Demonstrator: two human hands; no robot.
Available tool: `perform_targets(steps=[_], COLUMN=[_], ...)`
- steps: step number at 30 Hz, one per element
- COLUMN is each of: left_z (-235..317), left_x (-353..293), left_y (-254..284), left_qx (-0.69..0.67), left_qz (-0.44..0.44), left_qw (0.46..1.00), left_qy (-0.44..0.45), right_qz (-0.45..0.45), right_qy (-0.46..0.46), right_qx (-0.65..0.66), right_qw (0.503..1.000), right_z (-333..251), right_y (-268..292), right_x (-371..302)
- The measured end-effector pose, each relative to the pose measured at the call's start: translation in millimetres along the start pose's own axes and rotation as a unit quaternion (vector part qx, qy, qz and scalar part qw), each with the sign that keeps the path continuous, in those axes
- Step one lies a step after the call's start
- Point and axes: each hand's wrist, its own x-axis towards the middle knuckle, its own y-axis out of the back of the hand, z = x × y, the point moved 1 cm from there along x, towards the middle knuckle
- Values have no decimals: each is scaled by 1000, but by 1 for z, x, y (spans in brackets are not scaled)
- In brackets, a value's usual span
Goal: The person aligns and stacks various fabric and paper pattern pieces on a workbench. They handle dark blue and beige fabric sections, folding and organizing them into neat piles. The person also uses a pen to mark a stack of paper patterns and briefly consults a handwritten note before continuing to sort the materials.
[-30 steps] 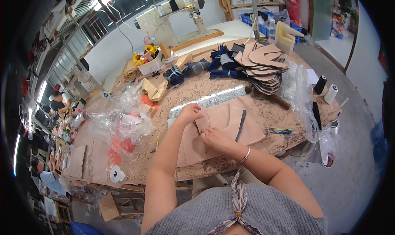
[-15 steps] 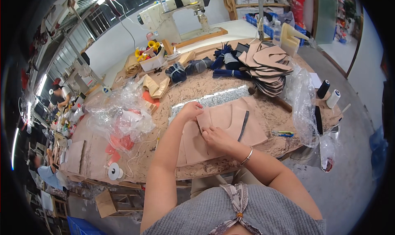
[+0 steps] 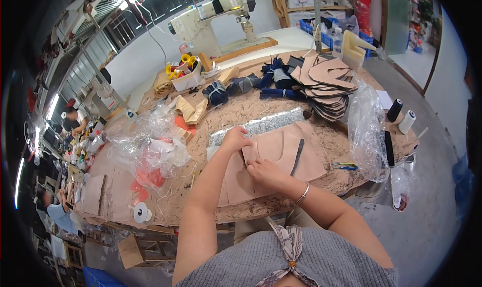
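Note:
A beige leather piece [image 3: 271, 145] with a curved seam lies before me on wider beige sheets [image 3: 232, 184]. My left hand [image 3: 236, 138] is at its upper left corner, the fingers closed on the edge. Lower along the same left edge, my right hand [image 3: 265, 174] pinches the leather, with its thumb and fingers bent together. A narrow dark strip [image 3: 297, 156] rests on the leather, right of my right hand. Just beyond the leather is a speckled grey stone slab [image 3: 261, 124], partly covered by it.
Stacked cut leather pieces [image 3: 326, 83] and tied dark bundles [image 3: 217, 92] stand at the back. Crumpled clear plastic [image 3: 155, 136] lies left, more plastic [image 3: 369, 131] right. Near it are a small cutter [image 3: 345, 166] and thread spools [image 3: 406, 121]. A sewing machine [image 3: 216, 28] stands behind.
My hands keep their hold on the leather's left edge, with only slight finger movement. The whole view has shifted a little.

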Motion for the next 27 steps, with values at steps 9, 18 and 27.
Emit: perform_targets(steps=[9,18,27], left_z=[-1,12,9], left_x=[-6,-67,-110], left_y=[-2,-19,-33], left_qx=[-2,129,139], left_qz=[-3,255,78], left_qw=[1000,887,928], left_qy=[-8,-364,-336], right_qz=[66,40,157], right_qy=[-23,-102,-66], right_qx=[28,54,32], right_qw=[997,993,985], right_z=[-9,-8,-16], right_y=[-11,-11,-8], right_x=[-14,-28,-36])
